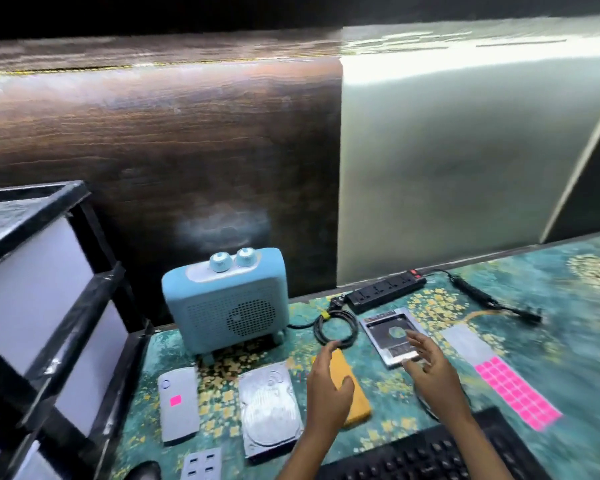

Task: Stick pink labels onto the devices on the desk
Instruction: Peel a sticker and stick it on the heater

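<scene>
A sheet of pink labels (516, 396) lies on the patterned desk at the right. A grey power bank (178, 407) at the left carries one pink label (175, 400). Beside it lie a silver hard drive (269, 414) and an orange device (352, 393). My left hand (328, 386) hovers over the orange device with fingers loosely spread, holding nothing. My right hand (430, 363) reaches over the near end of a silver drive caddy (392, 336), fingers straight. Whether either hand touches its device I cannot tell.
A blue heater (224, 306) stands at the back, with a coiled black cable (335, 329) and a black power strip (385, 289) to its right. A black keyboard (430, 452) lies at the front edge, a white socket block (201, 464) front left, a black-framed shelf (49, 306) at left.
</scene>
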### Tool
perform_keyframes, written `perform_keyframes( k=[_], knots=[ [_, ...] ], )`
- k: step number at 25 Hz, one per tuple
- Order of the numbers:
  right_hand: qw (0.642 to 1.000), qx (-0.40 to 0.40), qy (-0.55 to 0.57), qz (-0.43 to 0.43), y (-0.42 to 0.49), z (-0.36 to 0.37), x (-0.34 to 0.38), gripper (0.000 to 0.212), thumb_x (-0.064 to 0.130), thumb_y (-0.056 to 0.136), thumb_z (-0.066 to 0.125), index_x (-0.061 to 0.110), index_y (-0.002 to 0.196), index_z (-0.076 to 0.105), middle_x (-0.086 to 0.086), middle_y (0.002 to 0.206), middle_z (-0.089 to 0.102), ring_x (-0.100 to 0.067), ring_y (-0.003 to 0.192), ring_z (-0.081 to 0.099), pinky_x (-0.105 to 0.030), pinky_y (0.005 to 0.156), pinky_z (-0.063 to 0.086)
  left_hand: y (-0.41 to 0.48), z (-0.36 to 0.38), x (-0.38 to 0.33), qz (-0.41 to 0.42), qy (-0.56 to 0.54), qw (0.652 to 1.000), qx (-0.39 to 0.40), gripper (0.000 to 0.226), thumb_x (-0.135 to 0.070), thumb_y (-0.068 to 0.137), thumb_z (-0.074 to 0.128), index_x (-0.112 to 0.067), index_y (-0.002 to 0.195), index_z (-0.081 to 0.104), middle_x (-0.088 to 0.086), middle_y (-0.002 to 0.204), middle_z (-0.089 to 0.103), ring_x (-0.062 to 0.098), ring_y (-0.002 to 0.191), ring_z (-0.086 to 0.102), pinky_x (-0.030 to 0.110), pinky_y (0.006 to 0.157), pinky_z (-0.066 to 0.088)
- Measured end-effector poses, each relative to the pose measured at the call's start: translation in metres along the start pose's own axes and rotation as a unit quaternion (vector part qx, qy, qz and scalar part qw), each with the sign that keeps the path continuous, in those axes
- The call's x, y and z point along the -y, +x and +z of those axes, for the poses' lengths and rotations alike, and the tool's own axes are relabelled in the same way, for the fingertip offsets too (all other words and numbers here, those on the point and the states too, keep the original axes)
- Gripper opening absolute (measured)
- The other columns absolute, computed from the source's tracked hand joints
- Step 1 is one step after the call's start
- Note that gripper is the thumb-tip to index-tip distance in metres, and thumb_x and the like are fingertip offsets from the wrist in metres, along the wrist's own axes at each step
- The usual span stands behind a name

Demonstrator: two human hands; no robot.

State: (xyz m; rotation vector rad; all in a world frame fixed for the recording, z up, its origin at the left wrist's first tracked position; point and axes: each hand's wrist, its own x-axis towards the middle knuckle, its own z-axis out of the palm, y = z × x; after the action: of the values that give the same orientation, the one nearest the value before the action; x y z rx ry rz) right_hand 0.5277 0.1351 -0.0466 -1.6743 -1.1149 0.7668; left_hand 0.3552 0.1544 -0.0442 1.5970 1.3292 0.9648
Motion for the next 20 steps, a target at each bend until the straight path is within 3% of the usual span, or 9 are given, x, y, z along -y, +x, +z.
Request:
perform_keyframes(
  k=[3,5,9,14,17,20],
  knots=[
    [0.999,-0.010,-0.038,0.024,0.004,-0.040,-0.021,0.041,0.005,0.086,0.056,0.020,0.124,0.047,-0.007,0.132,0.050,-0.029,0.126,0.043,-0.043,0.093,0.041,-0.002,0.036,-0.013,-0.007,0.005,0.999,0.035,0.055,-0.001,0.085,0.052,-0.021,0.134,0.041,-0.004,0.139,0.043,-0.012,0.103,0.048,0.018,0.089,0.039],
    [0.997,-0.017,-0.072,0.033,0.013,-0.068,-0.043,0.042,0.006,0.085,0.058,0.018,0.124,0.047,-0.009,0.132,0.049,-0.032,0.124,0.044,-0.041,0.092,0.040,-0.001,0.063,-0.020,-0.021,0.009,0.998,0.054,0.055,-0.005,0.087,0.052,-0.023,0.137,0.037,-0.003,0.144,0.039,-0.002,0.114,0.048,0.030,0.094,0.042],
    [0.982,-0.003,-0.182,0.048,0.034,-0.109,-0.092,0.047,0.001,0.079,0.059,0.013,0.123,0.049,-0.016,0.129,0.049,-0.031,0.117,0.048,-0.036,0.092,0.040,0.005,0.103,-0.027,-0.039,0.024,0.996,0.071,0.052,-0.008,0.089,0.052,-0.025,0.135,0.036,-0.002,0.144,0.038,0.017,0.134,0.036,0.028,0.096,0.037],
    [0.916,0.007,-0.394,0.081,0.065,-0.140,-0.136,0.057,0.024,0.080,0.063,0.016,0.132,0.041,-0.012,0.133,0.046,-0.031,0.121,0.042,-0.038,0.099,0.039,0.015,0.137,-0.021,-0.066,0.033,0.995,0.069,0.044,-0.008,0.088,0.054,-0.021,0.128,0.045,-0.001,0.133,0.048,0.016,0.127,0.043,0.026,0.093,0.039],
    [0.903,0.004,-0.406,0.142,0.081,-0.151,-0.133,0.069,0.036,0.075,0.071,0.018,0.132,0.038,-0.013,0.133,0.044,-0.035,0.121,0.041,-0.042,0.095,0.042,0.024,0.149,-0.025,-0.059,0.037,0.995,0.076,0.041,-0.006,0.086,0.056,-0.022,0.124,0.047,-0.004,0.124,0.050,0.013,0.121,0.046,0.026,0.093,0.039],
    [0.910,0.009,-0.361,0.206,0.096,-0.157,-0.133,0.080,0.032,0.064,0.080,0.021,0.131,0.039,-0.017,0.132,0.046,-0.038,0.118,0.043,-0.044,0.095,0.041,0.040,0.154,-0.029,-0.048,0.037,0.995,0.074,0.043,-0.004,0.085,0.055,-0.018,0.125,0.048,-0.008,0.117,0.048,0.010,0.116,0.046,0.023,0.090,0.037]
  ],
)
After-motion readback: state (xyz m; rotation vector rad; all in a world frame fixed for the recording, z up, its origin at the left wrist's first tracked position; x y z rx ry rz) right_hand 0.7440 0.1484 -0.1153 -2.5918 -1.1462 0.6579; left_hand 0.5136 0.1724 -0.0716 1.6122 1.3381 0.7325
